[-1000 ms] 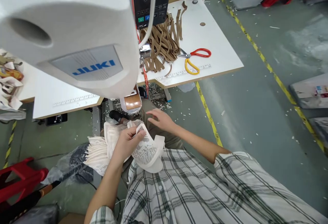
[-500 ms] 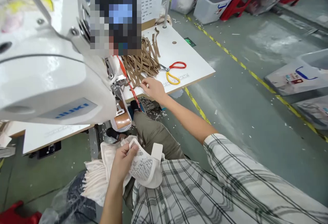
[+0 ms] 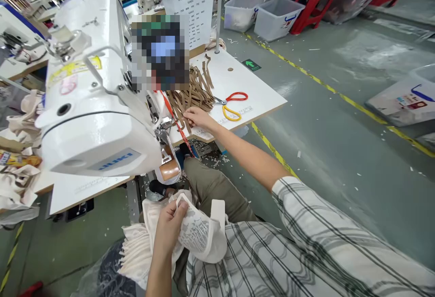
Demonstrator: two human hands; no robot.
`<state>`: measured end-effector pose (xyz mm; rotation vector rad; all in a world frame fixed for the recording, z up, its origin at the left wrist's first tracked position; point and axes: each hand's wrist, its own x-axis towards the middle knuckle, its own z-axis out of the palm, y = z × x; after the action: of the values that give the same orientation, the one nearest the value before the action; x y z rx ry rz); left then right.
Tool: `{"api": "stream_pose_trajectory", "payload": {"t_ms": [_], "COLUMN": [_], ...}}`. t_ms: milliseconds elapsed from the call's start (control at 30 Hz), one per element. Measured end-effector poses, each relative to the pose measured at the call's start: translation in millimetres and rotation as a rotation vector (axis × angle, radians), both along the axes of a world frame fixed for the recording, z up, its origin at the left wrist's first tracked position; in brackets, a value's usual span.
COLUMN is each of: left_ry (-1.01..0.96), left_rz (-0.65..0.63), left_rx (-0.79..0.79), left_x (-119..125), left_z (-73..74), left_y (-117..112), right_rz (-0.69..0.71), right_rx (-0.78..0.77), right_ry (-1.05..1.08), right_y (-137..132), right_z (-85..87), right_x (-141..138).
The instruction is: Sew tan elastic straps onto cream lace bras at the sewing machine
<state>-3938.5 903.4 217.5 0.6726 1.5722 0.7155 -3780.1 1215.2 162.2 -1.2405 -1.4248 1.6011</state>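
Near, over lap: gripping white lace cup tight in left hand, beside stack of white pieces. Farther, on table: touching brown strips with right hand; cannot tell if pinching. Just right: scissors.

Grips a lace cup in the left hand, thumb over its edge, below the machine. Holds it against a stack of like cups, also below the machine. Stretches the right hand to the brown strips on the table just right of the machine, fingertips on one strip; pinched or merely touched, hard to tell. Has scissors lying farther right of the machine, just beside the strips.
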Motion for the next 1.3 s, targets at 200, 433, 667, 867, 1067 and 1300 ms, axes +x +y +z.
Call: {"api": "stream_pose_trajectory", "payload": {"t_ms": [200, 433, 667, 867, 1067, 1300], "left_ry": [0.022, 0.370, 0.524, 0.508, 0.487, 0.745], "left_rz": [0.104, 0.062, -0.071, -0.154, -0.196, -0.165], "left_rx": [0.012, 0.204, 0.298, 0.325, 0.611, 0.712], "left_x": [5.4, 16.2, 16.4, 21.0, 21.6, 15.8], "left_z": [10.9, 38.5, 42.4, 35.2, 20.2, 10.1], "left_y": [7.2, 9.6, 10.7, 10.4, 5.2, 8.5], "right_rz": [0.157, 0.270, 0.324, 0.467, 0.314, 0.147], "right_rx": [-0.286, -0.419, -0.437, -0.076, -0.171, -0.058], "right_ry": [0.315, 0.630, 0.661, 0.341, 0.344, 0.351], "right_y": [-81.2, -189.3, -201.1, -205.9, -208.9, -165.6], "right_z": [-12.5, 15.9, 35.1, 48.8, 52.9, 53.2], "right_x": [14.1, 25.5, 40.1, 25.6, 16.9, 7.3]}}
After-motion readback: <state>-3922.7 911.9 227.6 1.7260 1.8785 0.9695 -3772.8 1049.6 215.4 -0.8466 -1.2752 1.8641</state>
